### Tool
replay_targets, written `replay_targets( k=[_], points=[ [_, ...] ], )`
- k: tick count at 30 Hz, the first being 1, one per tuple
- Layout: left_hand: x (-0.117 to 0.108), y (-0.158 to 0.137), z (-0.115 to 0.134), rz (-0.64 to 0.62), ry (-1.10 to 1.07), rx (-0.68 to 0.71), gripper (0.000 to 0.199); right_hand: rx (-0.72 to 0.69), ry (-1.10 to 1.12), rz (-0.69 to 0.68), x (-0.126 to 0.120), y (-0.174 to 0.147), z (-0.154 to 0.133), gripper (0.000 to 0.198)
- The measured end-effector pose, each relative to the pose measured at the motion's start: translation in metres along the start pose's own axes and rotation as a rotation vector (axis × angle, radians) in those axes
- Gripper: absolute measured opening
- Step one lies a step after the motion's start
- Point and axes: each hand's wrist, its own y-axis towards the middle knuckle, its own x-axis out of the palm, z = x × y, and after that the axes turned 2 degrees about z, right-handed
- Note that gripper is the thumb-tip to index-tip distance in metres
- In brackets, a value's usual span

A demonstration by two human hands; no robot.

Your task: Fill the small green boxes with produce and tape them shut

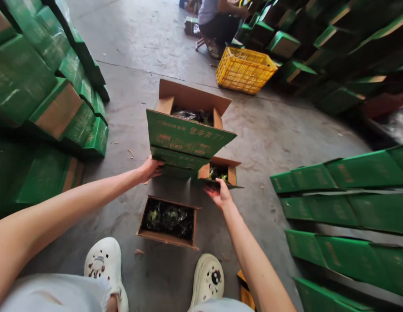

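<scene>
An open green cardboard box (pixel 191 141) stands in front of me, its printed front flap folded outward and clear plastic wrapping showing inside. Beside the lower left edge of this box is my left hand (pixel 151 169), fingers stretched towards it; whether they touch is unclear. My right hand (pixel 220 193) is open with its palm turned inward, close to the front flap of a smaller carton (pixel 233 175) that holds green produce. Nearer my feet, another open carton (pixel 171 243) contains dark plastic-wrapped bundles with some green showing.
Stacked green boxes rise at left (pixel 22 78) and stand in rows at right (pixel 347 208). A yellow plastic crate (pixel 245 71) is farther off, near a seated person (pixel 217 21). Part of a yellow object (pixel 245 292) shows beside my right shoe (pixel 208 277).
</scene>
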Motion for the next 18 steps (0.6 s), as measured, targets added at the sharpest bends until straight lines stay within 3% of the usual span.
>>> replay_targets(
  k=[4, 7, 9, 13, 18],
  points=[
    [-0.009, -0.011, 0.000, -0.056, 0.030, -0.035, 0.089, -0.037, -0.235, -0.057, 0.016, -0.017, 0.000, 0.033],
    [-0.032, -0.031, -0.004, -0.059, 0.117, -0.071, 0.103, -0.099, -0.488, -0.151, -0.006, -0.061, 0.029, 0.043],
    [-0.052, -0.049, -0.013, -0.077, 0.171, -0.134, 0.105, -0.124, -0.557, -0.207, -0.030, -0.093, 0.055, 0.061],
    [-0.084, -0.089, -0.042, -0.278, 0.239, -0.332, 0.109, 0.034, -0.575, -0.232, -0.058, -0.132, 0.099, 0.091],
    [-0.087, -0.120, -0.072, -0.379, 0.204, -0.349, 0.117, 0.094, -0.643, -0.283, -0.042, -0.132, 0.121, 0.109]
  ],
)
